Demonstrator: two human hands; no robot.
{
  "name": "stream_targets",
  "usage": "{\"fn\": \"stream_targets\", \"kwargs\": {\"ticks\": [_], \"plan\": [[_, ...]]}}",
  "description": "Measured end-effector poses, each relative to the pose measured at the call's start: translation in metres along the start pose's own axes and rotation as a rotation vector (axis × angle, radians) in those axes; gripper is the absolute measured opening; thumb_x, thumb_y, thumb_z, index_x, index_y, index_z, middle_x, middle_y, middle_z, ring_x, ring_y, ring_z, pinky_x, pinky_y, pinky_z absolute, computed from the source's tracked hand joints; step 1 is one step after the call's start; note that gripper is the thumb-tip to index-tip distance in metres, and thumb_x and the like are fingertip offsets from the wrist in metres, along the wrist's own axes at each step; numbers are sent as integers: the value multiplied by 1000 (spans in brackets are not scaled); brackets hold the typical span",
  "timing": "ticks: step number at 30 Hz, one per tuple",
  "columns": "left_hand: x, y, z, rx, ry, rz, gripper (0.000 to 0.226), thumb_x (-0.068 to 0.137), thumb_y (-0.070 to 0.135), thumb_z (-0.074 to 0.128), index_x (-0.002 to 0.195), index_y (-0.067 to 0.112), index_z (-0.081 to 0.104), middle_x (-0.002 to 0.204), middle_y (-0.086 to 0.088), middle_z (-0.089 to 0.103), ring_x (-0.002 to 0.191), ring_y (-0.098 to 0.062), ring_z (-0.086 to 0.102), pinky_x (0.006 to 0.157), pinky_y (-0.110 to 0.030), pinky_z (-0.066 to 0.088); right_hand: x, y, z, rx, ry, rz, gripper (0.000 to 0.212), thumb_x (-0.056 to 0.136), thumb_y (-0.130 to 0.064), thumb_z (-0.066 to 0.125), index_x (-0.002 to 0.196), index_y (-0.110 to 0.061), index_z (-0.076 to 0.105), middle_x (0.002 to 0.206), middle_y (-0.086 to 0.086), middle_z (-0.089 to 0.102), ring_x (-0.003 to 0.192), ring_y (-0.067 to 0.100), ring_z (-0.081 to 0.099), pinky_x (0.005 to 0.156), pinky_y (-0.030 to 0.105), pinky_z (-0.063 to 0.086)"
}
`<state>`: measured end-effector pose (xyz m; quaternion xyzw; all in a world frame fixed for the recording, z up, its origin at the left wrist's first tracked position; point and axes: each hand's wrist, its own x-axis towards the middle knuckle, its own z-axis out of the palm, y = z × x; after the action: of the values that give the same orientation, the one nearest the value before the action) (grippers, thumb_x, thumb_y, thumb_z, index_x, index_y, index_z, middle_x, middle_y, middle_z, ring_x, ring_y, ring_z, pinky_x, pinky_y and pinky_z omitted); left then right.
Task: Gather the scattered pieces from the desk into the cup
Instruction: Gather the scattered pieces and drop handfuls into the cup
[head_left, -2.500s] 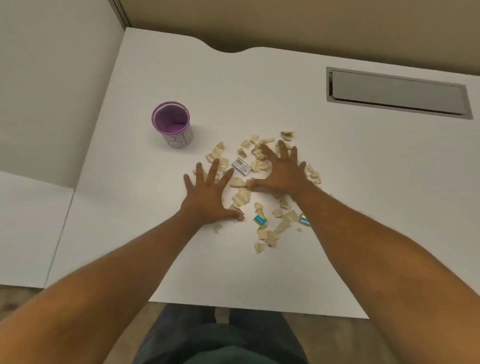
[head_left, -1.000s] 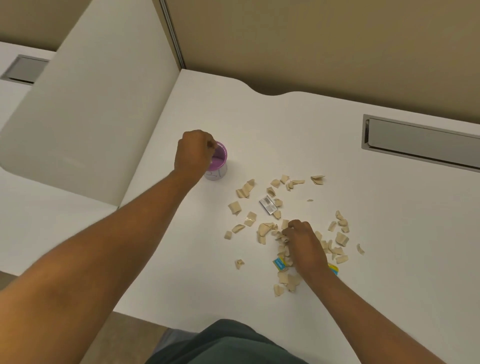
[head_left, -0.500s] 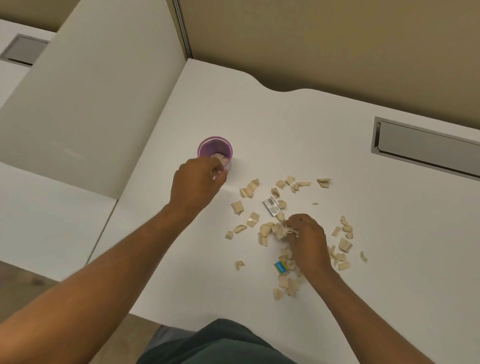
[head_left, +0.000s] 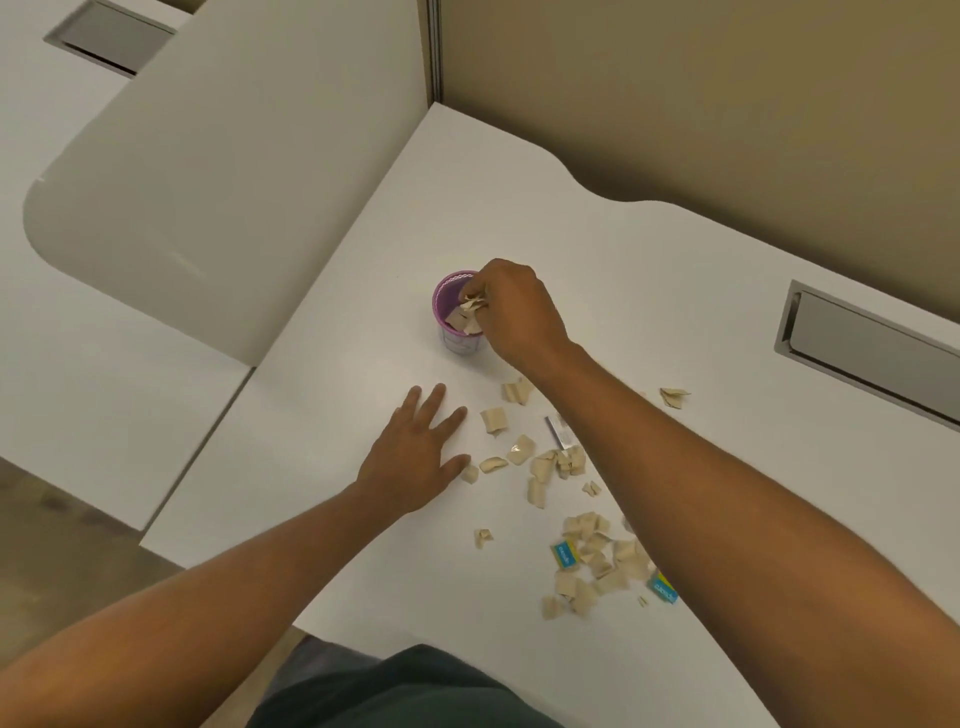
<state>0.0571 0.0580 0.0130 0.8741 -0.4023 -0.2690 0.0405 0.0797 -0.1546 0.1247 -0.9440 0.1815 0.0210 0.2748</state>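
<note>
The right hand (head_left: 511, 312) is curled over the purple cup (head_left: 457, 319), its fingertips pinched on a few beige pieces (head_left: 472, 304) at the rim, more of them already lying inside. The left hand (head_left: 418, 457) lies flat and spread on the desk (head_left: 322, 405) toward its left edge, thumb touching one scrap, with the remaining scattered pieces (head_left: 592, 561) strewn toward the near edge
</note>
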Motion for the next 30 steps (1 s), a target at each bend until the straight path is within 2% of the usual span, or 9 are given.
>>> {"fn": "stream_targets", "kwargs": {"ticks": [4,7,12,15,17,19,23,26,30], "plan": [[0,1,-8,-16,-27,13,69,100,60,44,161,33,26,174,-1,2,161,-32,1,128,-47,25,20,-1,3,-111,-111,4,35,86,-11,69,119,-21,74,121,5,72,112,27,66,90,37,56],[0,3,-13,-104,11,-7,60,98,48,56,153,27,44,171,-4,18,159,-31,14,124,-44,32,25,0,0,-119,-130,-21,43,87,-10,66,128,-24,70,127,5,71,116,28,65,92,35,56],[-1,12,-13,-207,105,-10,46,94,31,65,138,24,58,154,1,42,137,-24,44,99,-39,54,25,6,-21,43,-185,9,69,79,-14,81,141,-29,56,132,-1,66,118,21,61,96,35,53],[0,17,-10,-243,123,3,47,93,32,68,138,26,55,145,5,44,130,-21,48,86,-35,57,10,31,-37,212,-77,93,59,79,-18,84,133,-31,62,119,-5,69,104,17,64,89,31,54],[2,21,-7,-228,122,12,59,89,41,71,142,28,49,149,4,40,133,-24,45,88,-35,56,-11,64,-40,251,46,185,39,87,-20,76,125,-29,67,113,-6,70,100,16,65,88,29,54],[4,28,-5,-164,112,31,80,82,54,75,149,28,41,157,-2,34,136,-30,42,96,-41,55,-40,105,-34,183,138,333,28,95,-20,65,123,-27,68,119,-3,68,109,20,63,95,34,52],[18,45,-9,1,35,113,122,64,72,81,160,34,15,170,-6,8,145,-38,32,104,-49,52,-90,170,-9,5,38,525,39,105,-29,48,143,-26,53,153,6,43,143,33,33,111,43,39],[35,59,-17,96,3,207,137,55,76,83,161,39,3,172,-4,-8,153,-43,19,110,-55,44,-112,184,11,-62,-121,401,47,107,-43,40,152,-33,41,164,5,27,150,36,19,122,51,25],[51,75,-27,198,-34,254,140,54,85,75,161,40,-2,173,-1,-11,155,-47,10,115,-58,36,-128,175,33,-176,-166,277,49,104,-54,36,151,-38,41,164,2,28,150,37,21,118,58,28]]}}
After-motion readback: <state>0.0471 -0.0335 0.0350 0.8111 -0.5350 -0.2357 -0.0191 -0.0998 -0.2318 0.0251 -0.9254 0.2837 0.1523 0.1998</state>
